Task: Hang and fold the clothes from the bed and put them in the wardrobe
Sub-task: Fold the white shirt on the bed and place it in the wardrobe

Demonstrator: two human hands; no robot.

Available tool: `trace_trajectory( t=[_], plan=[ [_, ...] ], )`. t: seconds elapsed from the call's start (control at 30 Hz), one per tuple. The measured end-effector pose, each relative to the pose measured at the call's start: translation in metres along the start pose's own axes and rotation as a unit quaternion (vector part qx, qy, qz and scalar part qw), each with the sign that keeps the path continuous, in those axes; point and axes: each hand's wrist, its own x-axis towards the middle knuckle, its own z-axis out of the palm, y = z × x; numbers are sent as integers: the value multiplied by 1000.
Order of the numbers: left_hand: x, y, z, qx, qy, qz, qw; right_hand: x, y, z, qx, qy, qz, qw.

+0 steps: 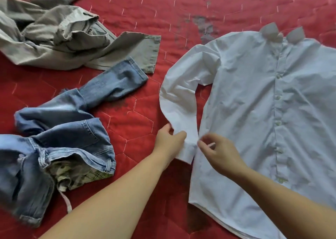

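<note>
My single head view: close, forward and down over the bed (138,13), hands low in frame.

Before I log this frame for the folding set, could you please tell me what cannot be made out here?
- Shirt: its right side and lower hem run off the head view's right and bottom edges.
- Jeans: cut off by the left edge.
- Sleeve cuff: partly covered by the left hand.
- Right hand: motion-blurred; grip unclear.
- Wardrobe: out of frame.
</note>
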Motion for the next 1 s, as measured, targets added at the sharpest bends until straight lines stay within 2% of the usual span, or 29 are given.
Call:
trace_trajectory(
  t=[0.03,0.1,0.17,0.2,0.27,0.3,0.33,0.37,0.43,0.47,0.53,0.57,0.63,0.73,0.8,0.87,0.93,1.0],
  plan=[
    [-3,10,0,17,-49,42,998,8,-14,1,115,-3,37,993],
    [-8,27,3,89,-145,111,979,22,-40,-3,312,-85,119,939],
    [-15,43,8,168,-201,121,957,35,-54,-14,369,-151,158,903],
    [-17,50,13,184,-227,113,950,39,-54,-23,386,-155,168,893],
    [-21,62,23,93,-276,71,954,43,-47,-48,425,-117,179,880],
    [-21,68,27,8,-266,44,963,48,-43,-62,455,-100,189,864],
    [-19,74,32,-74,-214,22,974,50,-34,-77,497,-115,193,838],
    [-14,78,38,-131,-133,2,982,48,-23,-91,541,-141,196,805],
    [1,79,49,-158,22,-42,986,42,3,-112,587,-178,214,760],
    [8,77,56,-137,53,-74,986,40,18,-121,583,-180,216,762],
    [16,74,73,-108,14,-164,981,30,46,-134,552,-180,237,779],
    [19,73,81,-123,-22,-205,971,23,59,-138,542,-209,263,770],
    [25,73,99,-225,-80,-256,936,11,77,-146,496,-295,310,755],
    [36,85,120,-365,-130,-248,888,1,100,-162,429,-379,353,740],
    [46,94,130,-397,-122,-221,883,0,118,-165,380,-424,370,734],
    [56,98,135,-400,-100,-211,886,3,132,-167,303,-488,350,740],
    [65,98,137,-372,-76,-201,903,14,134,-168,187,-528,299,773],
    [74,93,136,-320,-50,-175,930,38,129,-167,153,-488,258,820]
  ],
)
